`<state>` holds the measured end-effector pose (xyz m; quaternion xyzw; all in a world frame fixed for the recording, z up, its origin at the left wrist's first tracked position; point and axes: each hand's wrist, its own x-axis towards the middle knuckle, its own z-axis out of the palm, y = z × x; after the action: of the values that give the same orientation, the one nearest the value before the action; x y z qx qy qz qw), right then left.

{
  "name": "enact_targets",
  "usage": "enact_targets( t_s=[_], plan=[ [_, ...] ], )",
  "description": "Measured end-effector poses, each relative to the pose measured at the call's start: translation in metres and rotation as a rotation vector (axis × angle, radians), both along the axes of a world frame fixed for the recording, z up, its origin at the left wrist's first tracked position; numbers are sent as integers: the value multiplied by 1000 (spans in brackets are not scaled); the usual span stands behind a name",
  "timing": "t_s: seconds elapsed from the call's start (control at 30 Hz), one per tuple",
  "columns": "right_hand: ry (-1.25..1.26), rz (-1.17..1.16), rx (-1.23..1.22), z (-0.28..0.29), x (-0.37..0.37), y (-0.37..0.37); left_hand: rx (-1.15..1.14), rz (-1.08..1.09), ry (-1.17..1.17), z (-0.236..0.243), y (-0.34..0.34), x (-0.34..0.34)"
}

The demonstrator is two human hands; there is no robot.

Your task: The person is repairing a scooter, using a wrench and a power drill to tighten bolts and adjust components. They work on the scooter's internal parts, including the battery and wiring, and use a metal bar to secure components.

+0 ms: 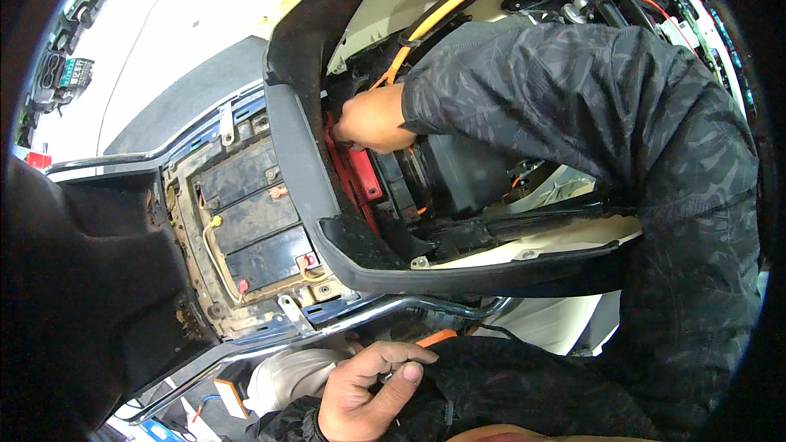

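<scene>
My right hand (372, 120) reaches from the right into the open body of a scooter. It is closed at the upper end of a red metal part (360, 170), and its fingertips are hidden in the dark gap there. Below, my left hand (368, 389) rests near my leg, fingers curled and thumb bent in beside them. Just past its index finger lies an orange piece (438, 337); whether the fingers touch it, I cannot tell. Whatever the left hand may hold is hidden. Dark batteries (260, 219) with coloured terminals sit in the floor compartment to the left.
A black plastic trim frame (299, 155) surrounds the opening. A thick orange cable (454, 10) curves above my right forearm. Chrome side rails (393, 304) run along the battery compartment. The black seat-like cover (90, 254) is at left, and several items lie on the floor at lower left.
</scene>
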<state>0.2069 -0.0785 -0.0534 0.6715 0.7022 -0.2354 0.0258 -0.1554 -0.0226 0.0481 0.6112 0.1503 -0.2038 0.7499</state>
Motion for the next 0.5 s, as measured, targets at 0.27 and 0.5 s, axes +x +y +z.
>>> enact_targets(
  t_s=[0.27, 0.5],
  plan=[
    [-98, 45, 81, -4, -6, -9, -28, -19, -11, -4, 1, -7],
    [24, -56, 18, -4, 8, 3, -32, -29, 1, -4, 1, -12]
  ],
)
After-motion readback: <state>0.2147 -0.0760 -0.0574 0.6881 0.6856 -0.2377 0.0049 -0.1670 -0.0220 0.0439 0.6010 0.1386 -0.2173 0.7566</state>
